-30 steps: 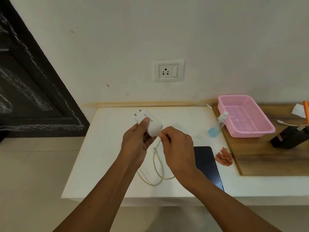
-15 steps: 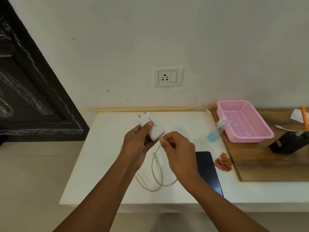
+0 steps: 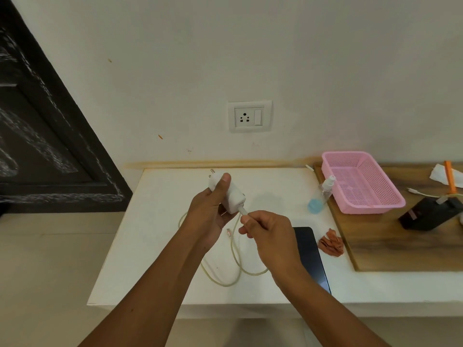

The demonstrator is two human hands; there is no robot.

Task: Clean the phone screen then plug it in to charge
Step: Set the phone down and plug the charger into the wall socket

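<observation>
left hand (image 3: 210, 216) wraps white charger (image 3: 231, 196), pins up toward wall socket (image 3: 246, 117) | right hand (image 3: 268, 234) pinches cable (image 3: 235, 249) plug at charger | phone (image 3: 309, 256) flat on table (image 3: 155, 234), waiting

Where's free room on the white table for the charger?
Bare: the table left of the cable, and the back strip between charger and spray bottle. Crowded: right, around phone and cloth.
</observation>
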